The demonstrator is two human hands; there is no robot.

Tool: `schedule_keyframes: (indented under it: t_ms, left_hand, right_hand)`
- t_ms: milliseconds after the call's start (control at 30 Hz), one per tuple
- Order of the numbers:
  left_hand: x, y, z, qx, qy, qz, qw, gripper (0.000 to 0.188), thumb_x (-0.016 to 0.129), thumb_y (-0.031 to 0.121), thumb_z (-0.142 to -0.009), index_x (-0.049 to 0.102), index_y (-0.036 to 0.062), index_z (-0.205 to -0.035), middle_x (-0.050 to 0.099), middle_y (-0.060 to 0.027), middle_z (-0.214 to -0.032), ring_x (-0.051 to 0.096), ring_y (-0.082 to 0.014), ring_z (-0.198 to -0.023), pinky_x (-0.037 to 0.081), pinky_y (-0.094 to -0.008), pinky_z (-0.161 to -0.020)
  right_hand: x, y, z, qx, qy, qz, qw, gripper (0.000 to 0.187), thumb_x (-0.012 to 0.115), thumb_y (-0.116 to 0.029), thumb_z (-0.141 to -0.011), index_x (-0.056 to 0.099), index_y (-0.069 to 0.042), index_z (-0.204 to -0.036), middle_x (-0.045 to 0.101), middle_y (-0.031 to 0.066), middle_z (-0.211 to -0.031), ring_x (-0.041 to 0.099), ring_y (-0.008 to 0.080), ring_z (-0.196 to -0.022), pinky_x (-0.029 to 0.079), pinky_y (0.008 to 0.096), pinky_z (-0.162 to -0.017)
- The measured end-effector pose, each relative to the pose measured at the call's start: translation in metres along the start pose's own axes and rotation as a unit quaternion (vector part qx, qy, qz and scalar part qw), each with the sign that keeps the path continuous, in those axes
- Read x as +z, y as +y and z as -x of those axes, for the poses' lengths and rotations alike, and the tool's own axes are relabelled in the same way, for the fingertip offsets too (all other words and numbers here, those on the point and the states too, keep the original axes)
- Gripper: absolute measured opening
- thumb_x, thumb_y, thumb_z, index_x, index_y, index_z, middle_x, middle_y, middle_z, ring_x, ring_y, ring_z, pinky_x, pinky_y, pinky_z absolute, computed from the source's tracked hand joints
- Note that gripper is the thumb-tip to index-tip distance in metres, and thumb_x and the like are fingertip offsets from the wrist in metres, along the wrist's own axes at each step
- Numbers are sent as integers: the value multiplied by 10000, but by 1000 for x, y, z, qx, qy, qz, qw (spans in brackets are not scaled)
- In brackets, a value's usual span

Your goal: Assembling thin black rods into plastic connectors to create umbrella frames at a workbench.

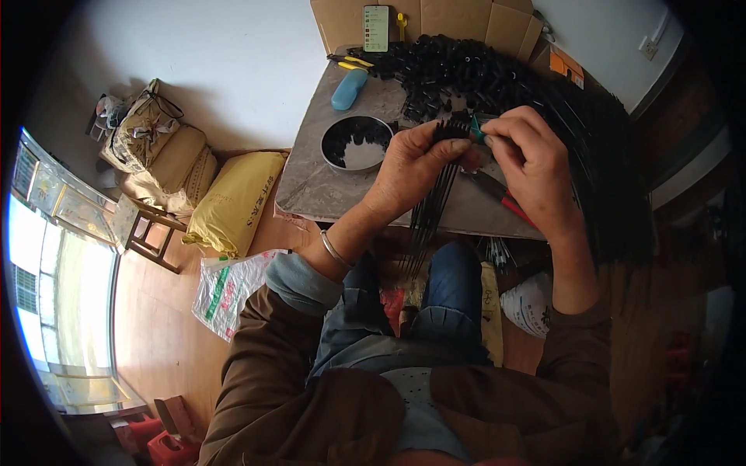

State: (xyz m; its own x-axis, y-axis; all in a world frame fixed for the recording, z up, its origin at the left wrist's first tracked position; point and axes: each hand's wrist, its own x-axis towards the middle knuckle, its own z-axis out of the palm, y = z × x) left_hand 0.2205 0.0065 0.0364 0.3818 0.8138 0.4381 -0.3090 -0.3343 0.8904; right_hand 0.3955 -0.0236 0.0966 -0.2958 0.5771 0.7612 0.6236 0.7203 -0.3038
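While the left hand [410, 167] grips thin black rods [427, 213] at one o'clock, over the table's [311, 182] edge, the right hand [538, 159] seems to pinch a green piece [477, 128] beside their tops; holding those tops level and spread should help.

On the grey bench [311, 180] lay a light blue case [349, 89], with a yellow-handled tool [354, 64] near its far end. A phone [376, 29] with a lit screen stood upright before brown cardboard [454, 27]. A white socket [648, 48] sat on the right-hand wall. To the left, a full yellow sack [237, 198] rested on the wooden floor [159, 326] near a stool [151, 234], tan bags [175, 167] and a white plastic bag [231, 293].
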Motion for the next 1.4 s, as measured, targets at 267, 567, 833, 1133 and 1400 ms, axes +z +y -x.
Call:
schedule_keyframes:
  t_ms: [267,567,833,1133,1400]
  left_hand:
    - [-2,1,0,4,-20,6,1000,183,543,104,-940,628,3,-1067,692,-84,-910,651,-150,-884,505,-286,-852]
    - [-1,5,2,-4,-10,29,1000,167,579,110,-923,649,-9,-1015,683,-44,-859,620,-101,-843,501,-257,-807]
    - [-4,7,-1,-14,-38,-5,999,200,559,100,-929,633,-9,-1080,695,-91,-935,648,-145,-923,503,-277,-861]
    - [-15,12,-5,-16,-91,-52,994,246,591,104,-909,628,11,-1134,697,-78,-957,635,-126,-947,495,-266,-873]
    - [-22,14,-6,-2,-93,-103,990,251,625,100,-885,642,20,-1122,697,-58,-976,618,-96,-942,490,-251,-867]
  right_hand:
    - [-1,7,5,107,-44,-157,981,120,647,40,-803,642,-2,-916,593,44,-814,609,107,-717,477,238,-611]
    - [-4,-8,1,85,-47,-75,992,111,615,68,-820,642,17,-914,598,28,-819,593,83,-705,469,207,-617]
    - [-6,0,-6,9,-39,-17,999,134,642,65,-779,662,-21,-881,602,67,-804,623,146,-702,499,249,-615]
    - [4,21,-9,25,-54,-190,980,147,670,62,-744,659,-16,-869,601,67,-815,616,181,-778,506,263,-687]
    - [2,9,-13,-71,-52,-10,996,168,651,61,-762,666,-22,-907,605,50,-823,601,168,-784,484,285,-682]
